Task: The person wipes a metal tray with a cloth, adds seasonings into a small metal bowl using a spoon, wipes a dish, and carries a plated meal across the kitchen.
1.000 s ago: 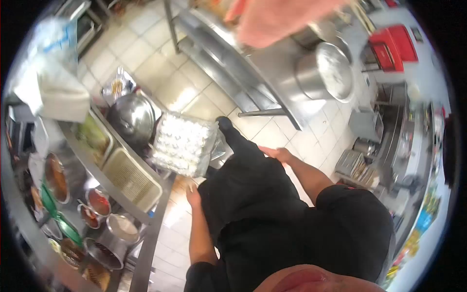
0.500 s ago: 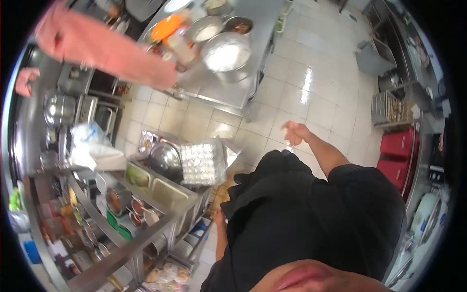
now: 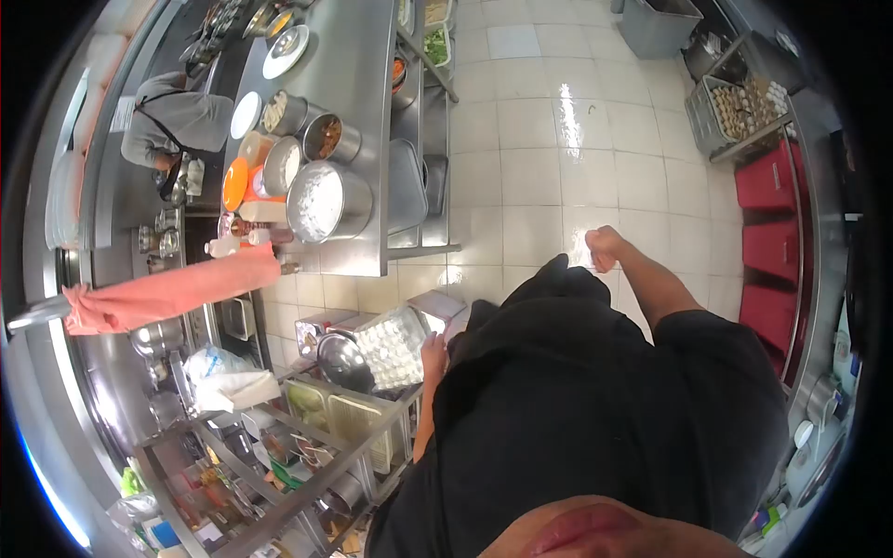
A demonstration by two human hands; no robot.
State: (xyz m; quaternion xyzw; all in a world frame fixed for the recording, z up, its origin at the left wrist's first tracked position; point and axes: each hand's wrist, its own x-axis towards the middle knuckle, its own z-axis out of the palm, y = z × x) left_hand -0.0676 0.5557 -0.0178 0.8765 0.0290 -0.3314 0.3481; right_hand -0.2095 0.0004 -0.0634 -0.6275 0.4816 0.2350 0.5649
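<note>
My right hand (image 3: pixel 604 247) hangs over the tiled floor with its fingers curled in, and nothing shows in it. At my left side, my left hand (image 3: pixel 433 354) hangs close to a plastic-covered tray of white eggs (image 3: pixel 389 352). Whether it touches the tray I cannot tell, and its fingers do not show clearly. A shiny round metal lid or pan (image 3: pixel 345 361) lies beside the eggs.
A steel table (image 3: pixel 363 56) ahead on the left bears a big pot with white contents (image 3: pixel 327 205) and several smaller pots. A metal rack (image 3: pixel 307 484) stands at my left. Red bins (image 3: pixel 768 251) and an egg crate (image 3: pixel 730 112) line the right. A person (image 3: pixel 177 121) works far left.
The view has shifted: the steel table and the floor ahead show more fully. My left hand now appears higher, beside the eggs. My right hand's fingers have curled in.
</note>
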